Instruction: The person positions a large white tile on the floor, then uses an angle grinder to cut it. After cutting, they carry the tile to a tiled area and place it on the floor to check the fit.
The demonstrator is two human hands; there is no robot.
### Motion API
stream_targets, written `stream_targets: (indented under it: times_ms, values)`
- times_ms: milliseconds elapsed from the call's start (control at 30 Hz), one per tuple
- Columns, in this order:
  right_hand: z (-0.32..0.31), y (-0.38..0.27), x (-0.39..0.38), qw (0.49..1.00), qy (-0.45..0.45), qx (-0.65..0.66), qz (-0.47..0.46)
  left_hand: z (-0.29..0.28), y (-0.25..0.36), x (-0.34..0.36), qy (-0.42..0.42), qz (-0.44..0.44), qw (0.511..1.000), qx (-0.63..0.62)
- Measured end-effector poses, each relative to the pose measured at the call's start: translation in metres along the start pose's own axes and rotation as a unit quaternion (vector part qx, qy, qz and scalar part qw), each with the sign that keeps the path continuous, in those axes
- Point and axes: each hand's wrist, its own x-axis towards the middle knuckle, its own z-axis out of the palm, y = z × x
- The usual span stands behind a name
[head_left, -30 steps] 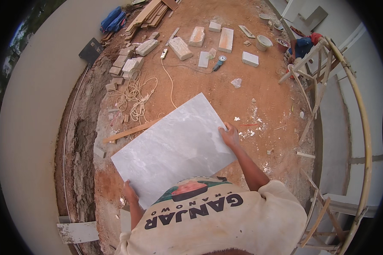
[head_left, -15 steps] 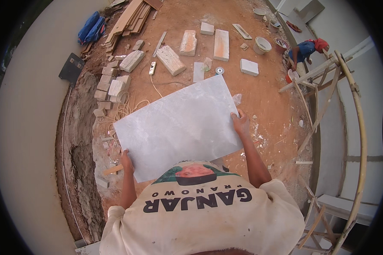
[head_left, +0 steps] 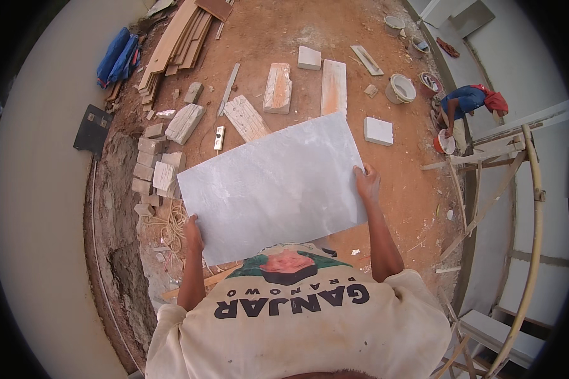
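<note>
A large grey rectangular tile (head_left: pixel 275 189) is held out in front of my body, tilted so its right end lies farther away. My left hand (head_left: pixel 194 235) grips its left edge near the near corner, the fingers hidden beneath. At the opposite short edge, my right hand (head_left: pixel 367 184) is closed round the rim. The tile's smooth, faintly marbled face is turned up and hides the ground under it. Its near edge comes close to my shirt.
Pale blocks (head_left: pixel 277 88) lie beyond the tile on reddish soil, with a power strip (head_left: pixel 219 138) and coiled cord (head_left: pixel 171 227) at left. Stacked boards (head_left: pixel 171 47) stand farther back. At right are wooden scaffolding (head_left: pixel 480 158), buckets (head_left: pixel 401 88) and a bending person (head_left: pixel 464 101) reaching into a bucket.
The ground items have shifted down in the view. My hands still hold the tile, which now covers the disc and the flat grey piece seen before beyond its far edge.
</note>
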Motion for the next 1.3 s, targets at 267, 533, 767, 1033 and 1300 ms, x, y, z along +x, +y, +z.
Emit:
stream_targets:
  times_ms: [267, 533, 767, 1033, 1300]
  values:
    - [0.013, -0.117, 0.253, 0.994, 0.007, -0.100, -0.052, 0.169, 0.055, 0.090, -0.011, -0.087, 0.996, -0.032]
    - [0.112, -0.132, 0.488, 0.978, 0.001, -0.203, -0.049, 0.324, 0.040, 0.196, -0.084, -0.109, 0.989, -0.054]
    - [0.324, -0.012, 0.637, 0.957, -0.021, -0.285, -0.055, 0.415, -0.123, 0.333, -0.088, -0.158, 0.969, -0.168]
    - [0.537, 0.120, 0.724, 0.949, -0.070, -0.271, -0.142, 0.468, -0.274, 0.418, -0.004, -0.218, 0.957, -0.190]
    - [0.644, 0.173, 0.754, 0.943, -0.105, -0.266, -0.171, 0.475, -0.336, 0.474, -0.058, -0.193, 0.959, -0.200]
